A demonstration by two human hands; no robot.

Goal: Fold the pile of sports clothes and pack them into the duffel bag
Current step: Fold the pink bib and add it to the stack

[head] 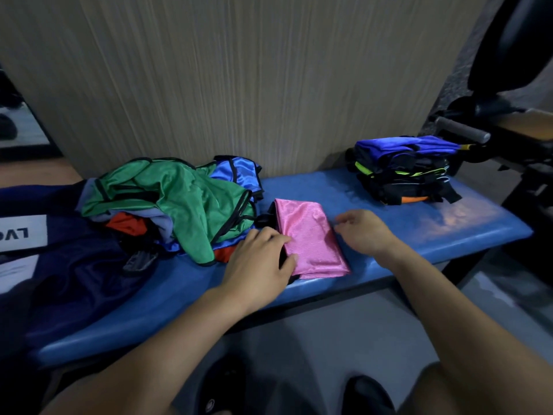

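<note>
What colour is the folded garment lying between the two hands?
Pink, with a shiny sheen; the folded garment shows clearly in the head view.

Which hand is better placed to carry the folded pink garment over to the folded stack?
Probably the right hand: it hovers open at the pink garment's right edge, on the folded stack's side. The left hand presses its opposite edge.

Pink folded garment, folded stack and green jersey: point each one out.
pink folded garment [311, 235], head view, middle of its top face.
folded stack [404, 172], head view, front side of the layers.
green jersey [185, 193], head view, broad upper panel on the unfolded pile.
</note>
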